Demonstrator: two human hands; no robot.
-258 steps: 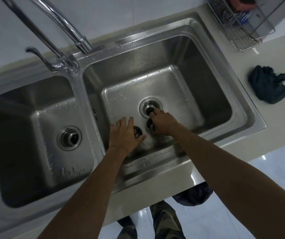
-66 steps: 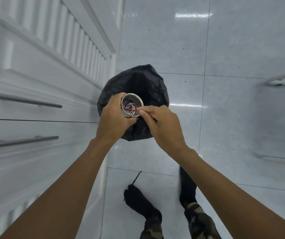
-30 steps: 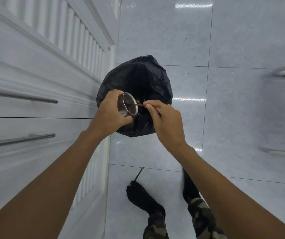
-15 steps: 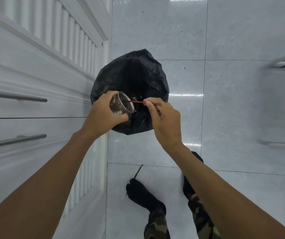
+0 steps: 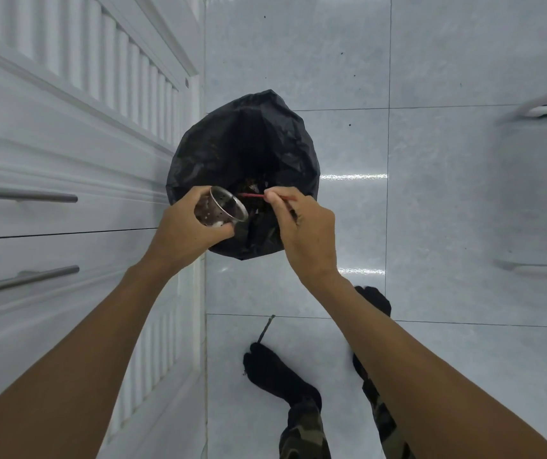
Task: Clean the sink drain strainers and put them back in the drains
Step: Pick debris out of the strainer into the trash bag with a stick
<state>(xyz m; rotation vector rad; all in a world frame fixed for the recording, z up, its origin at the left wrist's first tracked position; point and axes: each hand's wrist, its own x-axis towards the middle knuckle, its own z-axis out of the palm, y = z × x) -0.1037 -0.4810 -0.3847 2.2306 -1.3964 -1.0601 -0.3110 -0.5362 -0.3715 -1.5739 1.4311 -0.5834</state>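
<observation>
My left hand point(image 5: 186, 233) grips a perforated steel drain strainer point(image 5: 221, 207), a small cup tipped on its side with its mouth turned right, over the open black bin bag point(image 5: 242, 154). Dark bits cling to the strainer's wall. My right hand point(image 5: 302, 226) pinches a thin red stick point(image 5: 254, 195), whose tip points at the strainer's rim. Both hands hover above the bag's near edge. The second strainer and the sink are out of view.
White cabinet doors with metal bar handles point(image 5: 23, 279) run along the left. Pale grey floor tiles point(image 5: 431, 210) spread to the right. A dark stick point(image 5: 265, 328) lies on the floor by my feet in black socks point(image 5: 275, 376).
The strainer has tipped further on its side, mouth toward the bag. The red stick has come out of the cup and now sits at its rim. The view has shifted slightly.
</observation>
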